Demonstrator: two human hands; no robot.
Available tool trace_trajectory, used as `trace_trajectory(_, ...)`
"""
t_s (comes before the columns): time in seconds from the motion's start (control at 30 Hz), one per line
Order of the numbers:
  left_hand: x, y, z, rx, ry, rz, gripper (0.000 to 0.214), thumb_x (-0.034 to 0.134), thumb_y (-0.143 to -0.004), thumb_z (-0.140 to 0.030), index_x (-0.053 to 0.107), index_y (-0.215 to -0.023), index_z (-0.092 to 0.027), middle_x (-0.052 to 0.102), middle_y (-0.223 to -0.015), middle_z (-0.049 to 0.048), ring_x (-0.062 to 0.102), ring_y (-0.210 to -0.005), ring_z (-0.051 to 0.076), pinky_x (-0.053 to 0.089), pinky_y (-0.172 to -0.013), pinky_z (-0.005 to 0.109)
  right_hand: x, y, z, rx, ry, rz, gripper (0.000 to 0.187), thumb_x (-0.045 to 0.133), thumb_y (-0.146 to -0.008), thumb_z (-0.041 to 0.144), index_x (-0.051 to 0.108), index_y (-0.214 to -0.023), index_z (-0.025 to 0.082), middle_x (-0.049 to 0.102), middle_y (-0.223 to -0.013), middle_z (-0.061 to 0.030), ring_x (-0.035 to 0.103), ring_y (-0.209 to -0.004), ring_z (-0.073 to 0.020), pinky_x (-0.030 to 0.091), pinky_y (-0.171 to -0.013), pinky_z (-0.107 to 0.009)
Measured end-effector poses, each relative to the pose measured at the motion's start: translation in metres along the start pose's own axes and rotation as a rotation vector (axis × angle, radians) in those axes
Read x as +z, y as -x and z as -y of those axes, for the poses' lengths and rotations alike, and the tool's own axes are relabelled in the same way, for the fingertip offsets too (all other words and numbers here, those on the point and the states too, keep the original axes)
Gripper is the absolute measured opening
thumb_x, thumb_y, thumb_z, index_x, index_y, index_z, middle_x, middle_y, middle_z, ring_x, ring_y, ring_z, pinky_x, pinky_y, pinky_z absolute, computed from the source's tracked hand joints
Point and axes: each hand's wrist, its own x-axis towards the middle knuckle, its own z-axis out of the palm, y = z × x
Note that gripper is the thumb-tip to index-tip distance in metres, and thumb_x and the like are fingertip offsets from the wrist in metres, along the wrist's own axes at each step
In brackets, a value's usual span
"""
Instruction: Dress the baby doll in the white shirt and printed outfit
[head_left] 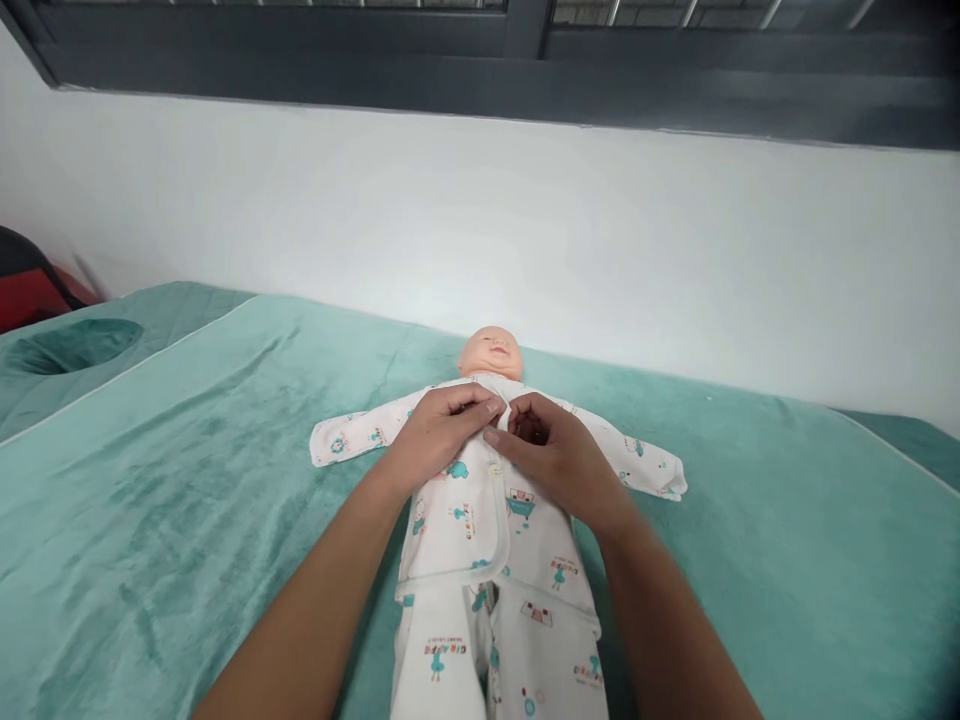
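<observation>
Romper (pixel 480 530) on doll (pixel 491 352): L hand (pixel 439 435) + R hand (pixel 559 460) grips both pinching it at collar; looks like top-snap step.

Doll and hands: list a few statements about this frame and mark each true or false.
1. The doll lies face up on a green blanket. True.
2. The left hand and the right hand both touch the suit near its collar. True.
3. The suit's sleeves are crossed over the chest. False: they spread out to both sides.
4. The suit is plain white. False: it carries small printed pictures.
</observation>
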Motion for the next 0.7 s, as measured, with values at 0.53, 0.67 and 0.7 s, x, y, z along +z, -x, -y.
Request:
trace_trajectory(0.53,-0.01,-0.001,0.003,0.034,-0.257,0.015,0.017,0.061,-0.084,-0.038,0.065,-0.084,-0.021,0.048,-0.07,-0.0031,0.042,-0.06,0.01,0.035,-0.054,0.023,0.004,-0.007,-0.012,0.236,-0.691,-0.054,0.006,0.051,-0.066,0.02,0.057,-0.068,0.02,0.044,-0.063,0.0032,0.035,-0.058,-0.0118,0.026,-0.053,-0.027)
trace_trajectory(0.67,-0.011,-0.002,0.003,0.035,-0.287,0.025,0.015,0.064,-0.08,-0.035,0.065,-0.081,-0.021,0.048,-0.074,-0.0024,0.043,-0.062,0.01,0.034,-0.052,0.022,0.007,-0.006,-0.008,0.186,-0.524,-0.095,0.012,0.058,-0.074,0.027,0.053,-0.065,0.02,0.041,-0.064,0.004,0.035,-0.06,-0.0116,0.027,-0.054,-0.026)
trace_trajectory(0.7,-0.012,-0.002,0.003,0.027,-0.274,0.026,0.014,0.064,-0.081,-0.035,0.065,-0.081,-0.021,0.047,-0.072,-0.003,0.042,-0.06,0.009,0.034,-0.051,0.022,0.008,-0.005,-0.008,0.167,-0.473,-0.096,0.016,0.06,-0.076,0.03,0.052,-0.065,0.02,0.042,-0.064,0.004,0.035,-0.061,-0.0115,0.027,-0.055,-0.026)
